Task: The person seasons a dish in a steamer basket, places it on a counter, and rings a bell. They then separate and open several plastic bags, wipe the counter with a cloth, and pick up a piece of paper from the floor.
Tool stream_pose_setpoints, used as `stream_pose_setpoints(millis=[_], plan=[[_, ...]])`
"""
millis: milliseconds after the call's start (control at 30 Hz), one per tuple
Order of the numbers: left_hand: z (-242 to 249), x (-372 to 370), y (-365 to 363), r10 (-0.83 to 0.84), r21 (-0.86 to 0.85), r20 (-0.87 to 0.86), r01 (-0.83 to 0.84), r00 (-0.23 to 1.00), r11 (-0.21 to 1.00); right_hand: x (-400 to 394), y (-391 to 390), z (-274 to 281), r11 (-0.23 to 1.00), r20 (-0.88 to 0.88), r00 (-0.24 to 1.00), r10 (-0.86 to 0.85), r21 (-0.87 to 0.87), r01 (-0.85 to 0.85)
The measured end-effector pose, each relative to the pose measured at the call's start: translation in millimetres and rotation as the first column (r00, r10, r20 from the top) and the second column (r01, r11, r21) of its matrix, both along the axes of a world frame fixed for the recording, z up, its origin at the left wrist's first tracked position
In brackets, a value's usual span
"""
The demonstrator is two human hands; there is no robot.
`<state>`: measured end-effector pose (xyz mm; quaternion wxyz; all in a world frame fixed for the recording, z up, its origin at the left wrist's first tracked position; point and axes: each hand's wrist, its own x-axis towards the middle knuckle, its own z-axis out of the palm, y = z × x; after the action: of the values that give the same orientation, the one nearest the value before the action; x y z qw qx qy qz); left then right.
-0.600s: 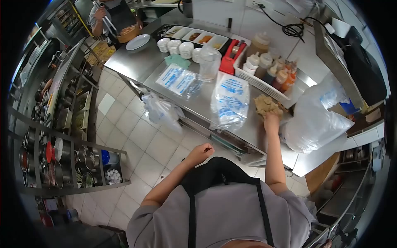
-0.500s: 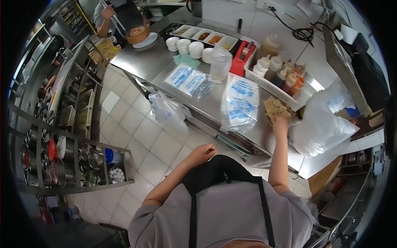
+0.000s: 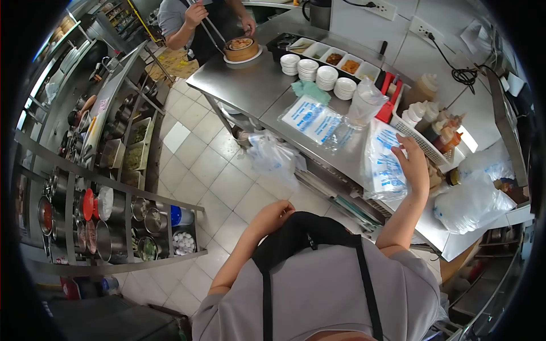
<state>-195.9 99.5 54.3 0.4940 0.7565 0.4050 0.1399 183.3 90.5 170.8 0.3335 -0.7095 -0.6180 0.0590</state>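
Note:
My right hand (image 3: 414, 162) is over the counter with its fingers apart and nothing in them. It overlaps the right edge of a clear pack of plastic bags with blue print (image 3: 384, 162). A crumpled brown cloth (image 3: 437, 181) lies just beyond my right wrist, partly hidden by it. My left hand (image 3: 275, 215) hangs in front of my black apron (image 3: 293, 233), away from the counter, fingers curled in with nothing showing in them. A second printed bag pack (image 3: 311, 119) lies further left, beside a plastic-wrapped container (image 3: 364, 102).
A white basket of sauce bottles (image 3: 435, 128), a red tape dispenser (image 3: 389, 94), stacked white dishes (image 3: 327, 78) and a condiment tray (image 3: 335, 57) line the counter. Across it, a person (image 3: 196, 23) holds tongs by a bamboo steamer (image 3: 241, 50). A pot rack (image 3: 125, 227) stands left.
My right hand has let go of the brown cloth and moved left toward the bag pack. The view has shifted left. The other person's steamer now rests on the plate.

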Motion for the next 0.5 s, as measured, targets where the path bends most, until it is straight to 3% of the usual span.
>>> stream_pose_setpoints(millis=[100, 167, 233, 300, 333, 367, 400, 433, 500], plan=[[-1, -23, -3, 0.085, -0.052, 0.017, -0.084, 0.996, 0.995, -27, 32, -3, 0.991, 0.024, 0.992, 0.125, 0.052, -0.126], [-3, -34, -2, 0.181, -0.167, 0.057, -0.17, 0.982, 0.971, -43, 53, -5, 0.968, -0.075, 0.971, 0.226, -0.09, -0.232], [0, -42, -1, 0.221, -0.194, 0.052, -0.208, 0.974, 0.959, -47, 81, -34, 0.948, 0.001, 0.962, 0.272, -0.17, -0.268], [9, -48, -2, 0.247, -0.217, 0.047, -0.231, 0.968, 0.948, -50, 98, -54, 0.82, 0.151, 0.94, 0.307, -0.544, -0.18], [15, -52, -5, 0.275, -0.126, 0.021, -0.27, 0.961, 0.954, -47, 100, -63, 0.822, 0.149, 0.947, 0.284, -0.547, -0.16], [18, -55, -4, 0.293, -0.03, 0.003, -0.293, 0.956, 0.956, -41, 98, -71, 0.893, 0.217, 0.959, 0.184, -0.444, -0.071], [16, -56, -1, 0.253, -0.028, 0.01, -0.253, 0.967, 0.967, -28, 99, -74, 0.945, 0.281, 0.957, 0.07, -0.325, 0.026], [14, -60, -5, 0.301, -0.052, -0.043, -0.303, 0.953, 0.951, -4, 99, -80, 0.941, 0.284, 0.958, 0.034, -0.331, 0.065], [23, -57, -13, 0.333, -0.075, -0.104, -0.341, 0.937, 0.937, 45, 92, -81, 0.959, 0.452, 0.892, -0.012, -0.248, 0.138]])
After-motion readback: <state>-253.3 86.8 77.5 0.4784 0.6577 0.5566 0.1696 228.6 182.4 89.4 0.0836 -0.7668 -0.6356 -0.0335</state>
